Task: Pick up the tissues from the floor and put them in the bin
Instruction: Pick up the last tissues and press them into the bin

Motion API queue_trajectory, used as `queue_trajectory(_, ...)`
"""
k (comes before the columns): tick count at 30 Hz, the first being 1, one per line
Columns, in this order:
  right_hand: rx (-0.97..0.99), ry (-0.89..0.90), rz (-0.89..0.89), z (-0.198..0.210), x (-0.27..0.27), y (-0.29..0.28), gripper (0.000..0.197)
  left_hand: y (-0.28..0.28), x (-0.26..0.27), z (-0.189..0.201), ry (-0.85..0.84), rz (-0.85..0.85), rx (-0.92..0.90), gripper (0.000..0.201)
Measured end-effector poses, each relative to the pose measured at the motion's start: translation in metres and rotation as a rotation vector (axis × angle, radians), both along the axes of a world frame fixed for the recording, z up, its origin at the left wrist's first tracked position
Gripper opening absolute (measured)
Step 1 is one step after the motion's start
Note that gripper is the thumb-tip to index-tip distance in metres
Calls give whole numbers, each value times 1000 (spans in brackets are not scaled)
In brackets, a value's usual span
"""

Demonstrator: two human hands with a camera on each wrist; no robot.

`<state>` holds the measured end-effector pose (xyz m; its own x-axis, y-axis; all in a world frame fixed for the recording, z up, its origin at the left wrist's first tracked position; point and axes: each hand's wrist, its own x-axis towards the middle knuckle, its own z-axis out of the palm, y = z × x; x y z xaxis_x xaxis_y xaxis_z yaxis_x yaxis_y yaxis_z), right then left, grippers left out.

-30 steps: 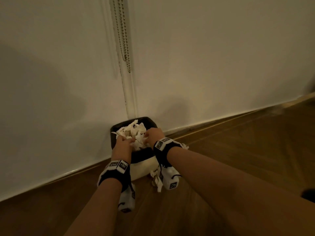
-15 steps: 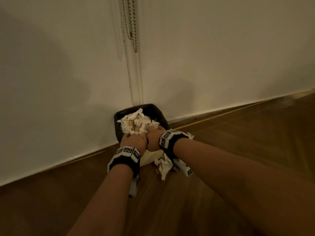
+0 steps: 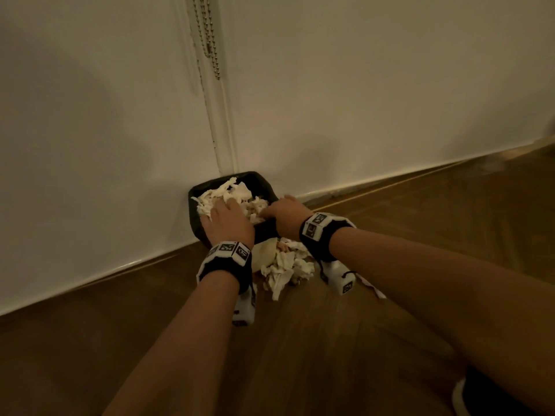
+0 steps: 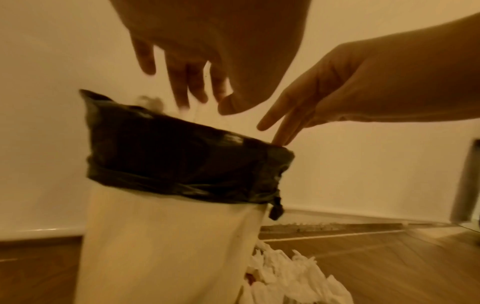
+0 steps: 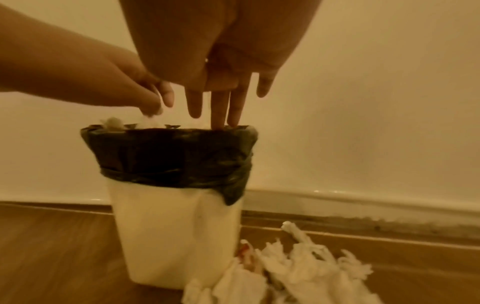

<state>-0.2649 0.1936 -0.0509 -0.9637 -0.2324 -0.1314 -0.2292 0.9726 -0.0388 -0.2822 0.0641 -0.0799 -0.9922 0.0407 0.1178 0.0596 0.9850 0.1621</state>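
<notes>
Wood floor (image 3: 390, 235) by white wall: both hands over bin (image 5: 176, 226), left hand (image 3: 226, 223) & right hand (image 3: 285, 216) w/ fingers (image 5: 221, 107) straight, holding nothing, load dropped in; next: grab tissues (image 3: 285, 265) heaped near-right of bin base.

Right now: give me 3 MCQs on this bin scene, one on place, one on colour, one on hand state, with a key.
1. Where do the loose tissues lie?
A. on the floor at the bin's foot
B. on a chair
C. on a shelf

2. What colour is the bin liner?
A. white
B. black
C. blue

3. How is the right hand?
A. clenched in a fist
B. gripping a bottle
C. fingers straight, tips at the bin rim

Key: 1 A, the pile lies beside the base; 2 B, dark bag folded over the pale bin; 3 C, straight fingers at the rim.
</notes>
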Motion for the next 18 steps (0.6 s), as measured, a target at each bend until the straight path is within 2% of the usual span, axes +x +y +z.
queue_trajectory(3,-59,105,-95,8,9,39,38,26,14,3,202,-155,-14,38)
queue_trajectory(6,-204,89,-284,9,19,77,39,56,29,-5,227,-333,-28,32)
queue_trajectory(11,-235,28,-479,-9,40,126,32,100,49,-33,147,-495,-28,30)
queue_trajectory(14,-207,-13,-526,-27,55,148,30,123,53,-50,41,-568,-16,34)
queue_trajectory(18,-145,-151,-616,-60,73,176,35,146,56,-75,-176,-582,-22,25)
